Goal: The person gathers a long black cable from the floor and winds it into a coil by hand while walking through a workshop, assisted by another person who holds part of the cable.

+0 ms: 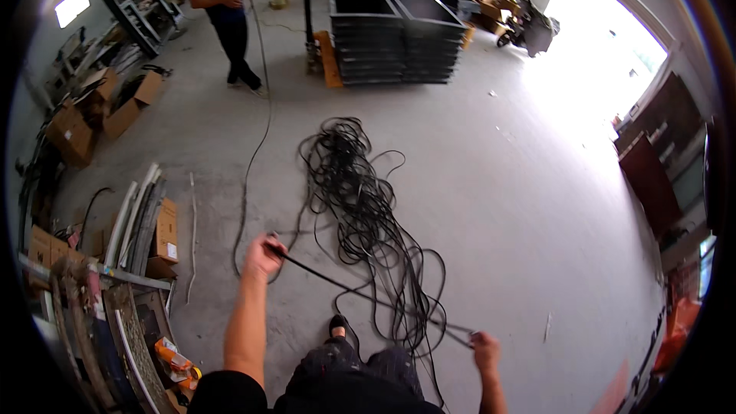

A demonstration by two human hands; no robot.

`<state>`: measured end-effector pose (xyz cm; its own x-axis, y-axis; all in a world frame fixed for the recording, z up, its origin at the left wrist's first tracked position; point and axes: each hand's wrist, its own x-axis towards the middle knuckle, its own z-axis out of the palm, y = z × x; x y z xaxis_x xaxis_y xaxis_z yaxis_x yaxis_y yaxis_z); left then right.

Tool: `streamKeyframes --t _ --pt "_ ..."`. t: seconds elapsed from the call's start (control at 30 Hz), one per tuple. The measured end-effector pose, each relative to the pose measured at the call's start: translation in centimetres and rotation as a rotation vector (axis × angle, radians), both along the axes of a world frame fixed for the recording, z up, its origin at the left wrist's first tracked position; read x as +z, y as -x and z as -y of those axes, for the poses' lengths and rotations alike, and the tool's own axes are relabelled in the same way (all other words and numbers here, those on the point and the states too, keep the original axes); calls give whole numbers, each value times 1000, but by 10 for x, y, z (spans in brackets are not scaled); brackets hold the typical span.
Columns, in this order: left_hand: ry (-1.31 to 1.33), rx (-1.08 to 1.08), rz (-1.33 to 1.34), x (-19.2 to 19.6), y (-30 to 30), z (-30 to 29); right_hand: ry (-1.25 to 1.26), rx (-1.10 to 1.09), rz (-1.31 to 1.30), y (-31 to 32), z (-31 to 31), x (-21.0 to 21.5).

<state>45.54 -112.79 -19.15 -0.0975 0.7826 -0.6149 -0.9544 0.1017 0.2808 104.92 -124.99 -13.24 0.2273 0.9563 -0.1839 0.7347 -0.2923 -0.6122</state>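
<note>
Hands grip one black cable (368, 295) taut, left hand (263, 254) and right hand (484, 350) both closed around it, drawing a straight length clear of the tangled heap (354, 184) on the floor (498, 207).

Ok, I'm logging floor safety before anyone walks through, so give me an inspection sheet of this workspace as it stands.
Surface: grey concrete floor, dusty.
Job's things: black cable, stretched taut between both hands.
Clutter: cardboard boxes at left; pale strips lying beside them.
Grippers: left hand and right hand each closed on the cable.
Cables: tangled cable pile mid-floor; thin line running to a standing person.
Surroundings: stacked dark panels; bright open doorway.
</note>
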Motion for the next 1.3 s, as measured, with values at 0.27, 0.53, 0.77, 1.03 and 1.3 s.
streamKeyframes --t 0.27,0.53,0.77,1.03,1.3 --pt "-138 -61 -253 69 35 -119 -579 -833 -728 -82 -43 54" --pt "-597 -1002 -1134 188 -211 -202 -218 196 -363 59 -217 44" --pt "-1017 -1577 -1117 193 -470 -283 -306 594 -665 -70 -378 17" --pt "-331 -726 -1313 232 -509 -430 -286 -100 -72 -469 -497 -100" --pt "117 318 -1306 191 -405 -535 -412 -454 26 -706 -572 -72"
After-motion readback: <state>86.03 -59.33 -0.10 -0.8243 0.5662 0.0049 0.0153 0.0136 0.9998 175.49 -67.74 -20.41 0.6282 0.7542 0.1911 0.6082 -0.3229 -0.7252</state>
